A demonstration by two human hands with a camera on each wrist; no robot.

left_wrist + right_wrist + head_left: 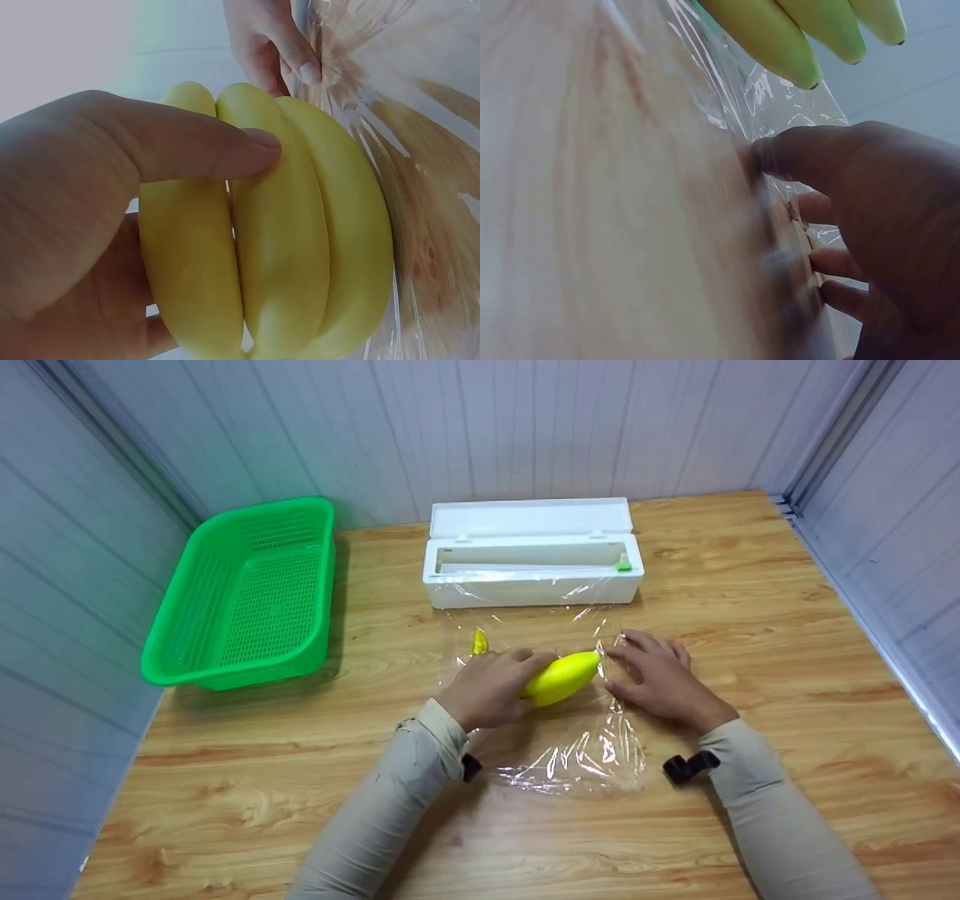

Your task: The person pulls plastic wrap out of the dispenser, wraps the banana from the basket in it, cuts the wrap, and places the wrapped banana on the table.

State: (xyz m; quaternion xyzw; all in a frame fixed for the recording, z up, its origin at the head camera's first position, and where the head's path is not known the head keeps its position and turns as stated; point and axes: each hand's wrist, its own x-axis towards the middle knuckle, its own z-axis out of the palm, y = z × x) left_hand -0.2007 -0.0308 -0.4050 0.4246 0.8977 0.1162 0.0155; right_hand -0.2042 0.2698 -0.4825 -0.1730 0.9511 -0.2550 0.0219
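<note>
A bunch of yellow bananas (564,678) lies in my left hand (491,688), the thumb across the front of the fruit and the fingers behind it, as the left wrist view shows. Three bananas (281,247) show there. Under the bunch a sheet of clear plastic wrap (555,765) is spread, wrinkled and shiny at its near edge. My right hand (660,679) rests along the right edge of the wrap, thumb and fingers apart. In the right wrist view its thumb touches the film (735,112) near the banana tips.
Behind the wrap stands a white dispenser box (534,592) with its lid raised and a green slider (623,566) at its right end; the wrap runs out from it. At the left is a green plastic basket (319,607). White panel walls (525,427) bound the wooden table (810,675).
</note>
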